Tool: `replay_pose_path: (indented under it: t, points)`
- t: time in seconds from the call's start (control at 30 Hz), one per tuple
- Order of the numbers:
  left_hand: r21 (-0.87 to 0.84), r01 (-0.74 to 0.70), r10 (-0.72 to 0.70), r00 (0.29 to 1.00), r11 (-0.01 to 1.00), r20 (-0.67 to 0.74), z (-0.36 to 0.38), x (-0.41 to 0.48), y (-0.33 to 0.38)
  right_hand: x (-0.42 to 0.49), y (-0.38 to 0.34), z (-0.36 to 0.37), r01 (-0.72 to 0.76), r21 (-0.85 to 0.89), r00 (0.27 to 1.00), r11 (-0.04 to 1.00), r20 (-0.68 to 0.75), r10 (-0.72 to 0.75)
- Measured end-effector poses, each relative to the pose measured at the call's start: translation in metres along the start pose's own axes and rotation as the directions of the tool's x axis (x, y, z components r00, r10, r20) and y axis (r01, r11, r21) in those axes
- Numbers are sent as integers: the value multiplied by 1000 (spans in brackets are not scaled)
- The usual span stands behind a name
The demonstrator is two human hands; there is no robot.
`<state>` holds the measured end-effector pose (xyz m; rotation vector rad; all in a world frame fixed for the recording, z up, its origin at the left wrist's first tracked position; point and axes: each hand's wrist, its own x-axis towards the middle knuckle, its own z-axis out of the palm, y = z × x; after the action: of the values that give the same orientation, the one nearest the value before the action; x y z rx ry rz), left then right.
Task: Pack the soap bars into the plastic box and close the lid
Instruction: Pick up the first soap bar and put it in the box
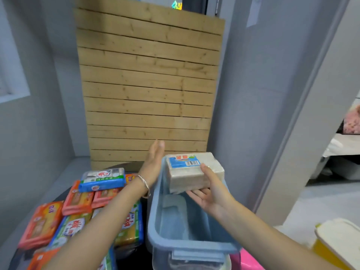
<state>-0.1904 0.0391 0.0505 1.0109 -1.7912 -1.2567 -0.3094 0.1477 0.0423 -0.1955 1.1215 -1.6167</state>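
Note:
A blue plastic box [155, 217] stands open in front of me, its inside bare as far as I can see. My right hand [209, 193] holds a pale wrapped soap pack [190, 172] with a blue label above the box's far end. My left hand [154, 160], with a bracelet on the wrist, is flat and open beside the box's far left corner, holding nothing. Several wrapped soap bars [76, 199] in orange, blue and green packs lie piled on a dark table to the left of the box.
A wooden slatted panel [148, 84] leans against the grey wall behind the table. At the lower right stand a white-lidded yellow container [339, 240] and something pink [249, 260]. A latch [196, 257] shows on the box's near end.

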Motion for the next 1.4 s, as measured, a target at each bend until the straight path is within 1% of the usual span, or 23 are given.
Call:
replay_pose_path:
  t: [0.03, 0.1, 0.17, 0.27, 0.37, 0.47, 0.53, 0.63, 0.7, 0.8, 0.87, 0.97, 1.0, 1.03, 1.07, 1.1, 1.13, 1.17, 1.23, 1.4]
  points:
    - [-46, 85, -85, 996, 995, -4, 4, -5, -7, 0, 1, -5, -1, 16, 1000, 1000, -15, 1]
    - [-16, 206, -204, 978, 979, 51, 12, -12, -26, 1, 4, -13, -7, 11, 999, 1000, -32, 7]
    - [8, 256, -256, 964, 967, 67, 17, -17, -34, 1, 8, -18, -17, -10, 999, 1000, -36, 16]
    - [-116, 257, -246, 964, 959, 104, 17, -21, -33, 3, 10, -24, -33, -74, 999, 997, -41, 30]
    - [-231, 275, -261, 961, 933, 90, 18, -34, -37, 8, 11, -28, -24, -178, 998, 984, -57, 14]
    - [-287, 274, -264, 962, 918, 75, 19, -46, -43, 16, 19, -27, -52, -311, 996, 949, -85, 27]
    - [-334, 278, -262, 961, 901, 93, 17, -50, -48, 24, 24, -26, -89, -350, 993, 933, -101, 57]
    - [-467, 289, -249, 957, 836, 147, 10, -47, -56, 38, 30, -23, -125, -365, 988, 922, -135, 80]
    - [-541, 297, -223, 954, 786, 200, 9, -46, -59, 49, 37, -24, -153, -407, 981, 901, -173, 89]
    - [-573, 291, -161, 950, 766, 267, 8, -44, -63, 64, 47, -28, -178, -432, 975, 884, -195, 101]
    - [-578, 299, -146, 944, 759, 298, 8, -41, -67, 73, 52, -31, -183, -420, 974, 889, -197, 107]
    - [-585, 297, -129, 941, 755, 311, 6, -38, -72, 86, 63, -33, -202, -394, 971, 897, -201, 131]
    - [-576, 291, -127, 943, 764, 308, 4, -37, -74, 90, 64, -34, -235, -394, 963, 889, -215, 160]
    - [-567, 288, -127, 944, 772, 306, 3, -36, -76, 94, 65, -36, -290, -406, 951, 866, -227, 212]
    - [-555, 287, -129, 943, 781, 306, 2, -35, -78, 95, 65, -36, -355, -449, 933, 820, -231, 277]
    - [-543, 289, -132, 942, 788, 310, 2, -35, -79, 93, 65, -36, -411, -514, 911, 752, -220, 348]
    - [-533, 290, -135, 941, 795, 311, 1, -34, -79, 91, 66, -35, -441, -575, 893, 689, -200, 404]
    - [-528, 289, -137, 941, 798, 309, 1, -34, -80, 88, 69, -33, -445, -615, 879, 651, -163, 447]
    - [-527, 291, -144, 942, 799, 302, 0, -32, -80, 87, 76, -29, -427, -653, 872, 626, -115, 476]
    - [-499, 302, -155, 936, 812, 315, -1, -29, -79, 92, 78, -30, -376, -731, 894, 569, -127, 429]
